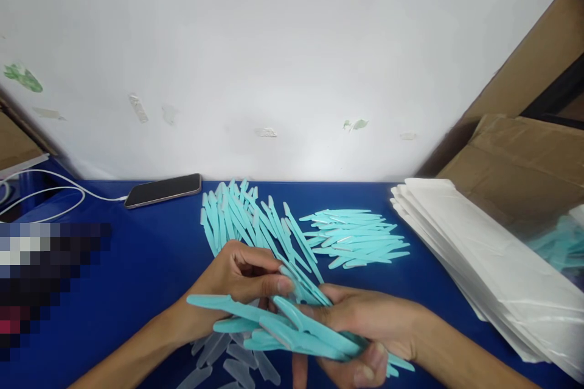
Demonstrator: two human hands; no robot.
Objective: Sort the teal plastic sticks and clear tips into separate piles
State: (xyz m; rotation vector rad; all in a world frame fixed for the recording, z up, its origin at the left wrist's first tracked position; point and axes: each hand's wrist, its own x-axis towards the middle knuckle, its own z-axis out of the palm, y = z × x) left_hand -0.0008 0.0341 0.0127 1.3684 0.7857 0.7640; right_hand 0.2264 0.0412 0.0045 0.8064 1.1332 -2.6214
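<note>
While turquoise tools [310,343] overlap, right-hand fingers [373,357] are partly hidden.

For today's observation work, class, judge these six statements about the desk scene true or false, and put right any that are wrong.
1. The right hand holds several turquoise razors. True.
2. The left hand is spread flat. False: its thumb and finger pinch together at a razor's end.
3. A white cable runs to the phone. True.
4. The phone's screen is lit. False: it is dark.
5. The white stack is to the right of both razor piles. True.
6. The clear plastic pieces lie against the wall. False: they lie on the blue table, low in the picture.
</note>
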